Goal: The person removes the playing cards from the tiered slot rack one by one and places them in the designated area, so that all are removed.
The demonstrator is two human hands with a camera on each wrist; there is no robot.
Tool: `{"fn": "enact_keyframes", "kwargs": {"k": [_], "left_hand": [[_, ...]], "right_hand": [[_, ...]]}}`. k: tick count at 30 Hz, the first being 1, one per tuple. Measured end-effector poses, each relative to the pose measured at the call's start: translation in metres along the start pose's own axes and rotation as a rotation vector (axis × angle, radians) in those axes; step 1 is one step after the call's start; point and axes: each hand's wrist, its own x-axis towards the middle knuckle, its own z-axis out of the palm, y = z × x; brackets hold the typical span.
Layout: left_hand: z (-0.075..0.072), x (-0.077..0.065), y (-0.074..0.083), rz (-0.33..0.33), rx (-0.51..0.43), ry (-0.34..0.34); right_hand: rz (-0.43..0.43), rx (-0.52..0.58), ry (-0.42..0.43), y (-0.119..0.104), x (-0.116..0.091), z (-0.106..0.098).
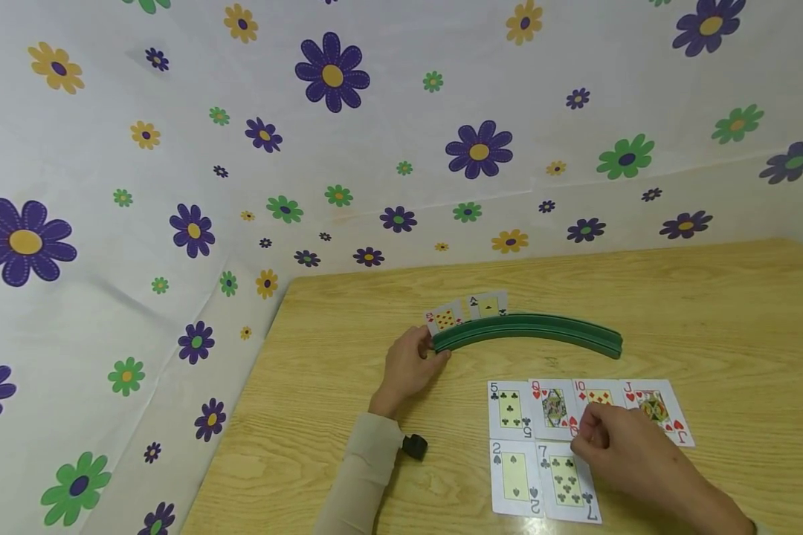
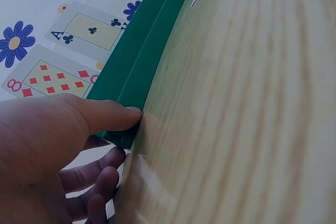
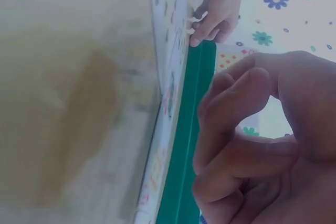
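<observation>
A curved green card holder (image 1: 542,327) stands on the table, with an eight of diamonds (image 1: 445,319) and an ace of clubs (image 1: 488,306) upright at its left part. My left hand (image 1: 408,364) grips the holder's left end, thumb (image 2: 113,116) laid across the front. Over the face-up cards is my right hand (image 1: 636,449), fingers curled toward the thumb with nothing visible between them. It partly covers the ten of diamonds (image 1: 598,395) and the jack of hearts (image 1: 656,407). Left of these lie a five of clubs (image 1: 508,409) and a queen of hearts (image 1: 552,407).
Nearer me lie a two of spades (image 1: 515,475) and a seven of clubs (image 1: 565,479). The wooden table (image 1: 294,416) meets a flower-patterned sheet (image 1: 401,111) at its back and left. A small black object (image 1: 414,446) sits by the left sleeve.
</observation>
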Motion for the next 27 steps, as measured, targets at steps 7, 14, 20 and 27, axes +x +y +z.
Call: {"fn": "enact_keyframes", "kwargs": {"k": [7,14,20,27], "left_hand": [[-0.002,0.002,0.001,0.004,0.003,0.001],[-0.003,0.004,0.002,0.010,0.004,0.003],[-0.002,0.004,0.002,0.012,-0.004,0.009],[0.000,0.001,-0.001,-0.020,0.007,-0.002]], "right_hand": [[-0.113,-0.007,0.172,-0.019,0.016,-0.007],[-0.170,0.005,0.261,-0.038,0.047,-0.020],[-0.272,0.004,0.390,-0.048,0.073,-0.022],[-0.333,-0.012,0.504,-0.061,0.104,-0.019]]}}
